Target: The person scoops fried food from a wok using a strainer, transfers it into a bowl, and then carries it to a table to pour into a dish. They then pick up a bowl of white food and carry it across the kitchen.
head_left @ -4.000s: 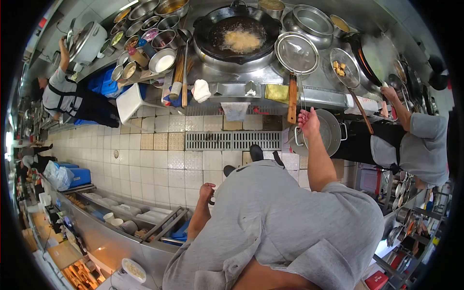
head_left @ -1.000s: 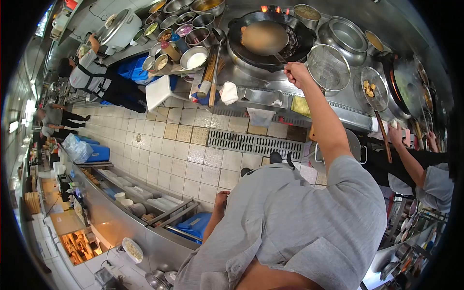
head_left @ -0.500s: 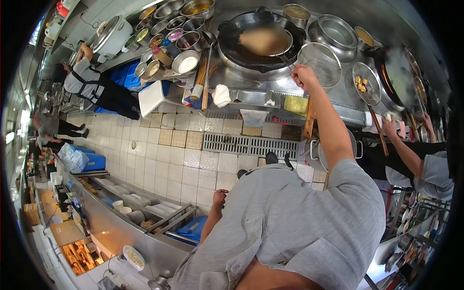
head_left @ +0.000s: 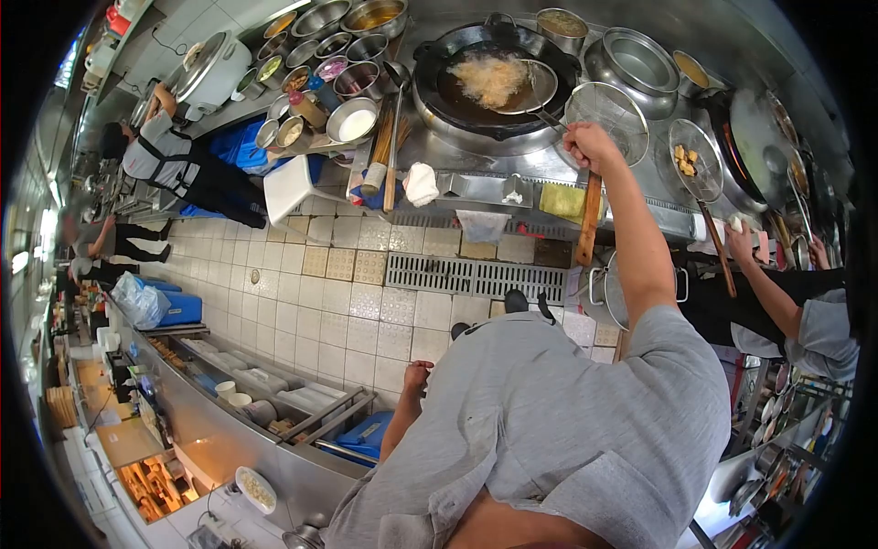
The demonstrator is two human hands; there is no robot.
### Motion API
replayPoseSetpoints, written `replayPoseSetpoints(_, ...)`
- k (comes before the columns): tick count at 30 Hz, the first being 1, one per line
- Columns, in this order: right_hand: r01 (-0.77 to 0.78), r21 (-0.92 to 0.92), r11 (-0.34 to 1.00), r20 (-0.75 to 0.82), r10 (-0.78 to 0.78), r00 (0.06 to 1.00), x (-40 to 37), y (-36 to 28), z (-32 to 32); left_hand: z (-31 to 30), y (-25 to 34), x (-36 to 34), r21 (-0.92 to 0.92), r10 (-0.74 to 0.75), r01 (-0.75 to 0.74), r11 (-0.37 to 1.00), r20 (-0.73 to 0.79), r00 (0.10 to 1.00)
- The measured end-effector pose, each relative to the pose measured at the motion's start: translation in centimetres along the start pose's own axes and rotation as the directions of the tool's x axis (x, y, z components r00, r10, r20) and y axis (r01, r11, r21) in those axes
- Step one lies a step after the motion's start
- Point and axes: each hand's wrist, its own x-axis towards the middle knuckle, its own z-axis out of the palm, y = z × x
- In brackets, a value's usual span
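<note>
My right hand (head_left: 590,146) is closed around the handle of a wire strainer (head_left: 541,87), whose round mesh sits at the right side of a big black wok (head_left: 439,69). Pale golden food (head_left: 492,79) bubbles in dark oil beside the mesh. Just right of the wok, a second, wider strainer (head_left: 622,123) lies on the steel stove top, its wooden handle pointing toward me. My left hand (head_left: 417,377) hangs low by my side above the tiled floor, fingers curled; whether it holds anything is too small to tell.
Metal bowls of ingredients (head_left: 352,119) and a ladle (head_left: 397,78) stand left of the wok. A lidded-looking steel pot (head_left: 631,59) is at right. A co-worker's arms (head_left: 768,288) are at the far right, near a steaming wok (head_left: 754,156). A white stool (head_left: 291,188) stands left.
The strainer has moved right and down within the wok, with my right hand shifting slightly right. The food, blurred over the mesh before, now spreads in bubbling oil.
</note>
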Motion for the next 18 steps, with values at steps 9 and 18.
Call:
replayPoseSetpoints(9,-0.012,0.144,0.989,0.04,0.006,0.999,2.9,0.8,2.6,0.4,0.2,-1.0,0.017,0.012,-0.011,1.0,-0.047,0.999)
replayPoseSetpoints(18,0.003,0.168,0.986,0.041,-0.01,0.999,3.8,2.3,3.7,0.6,-1.8,-0.1,-0.018,0.102,-0.103,0.995,-0.058,0.993)
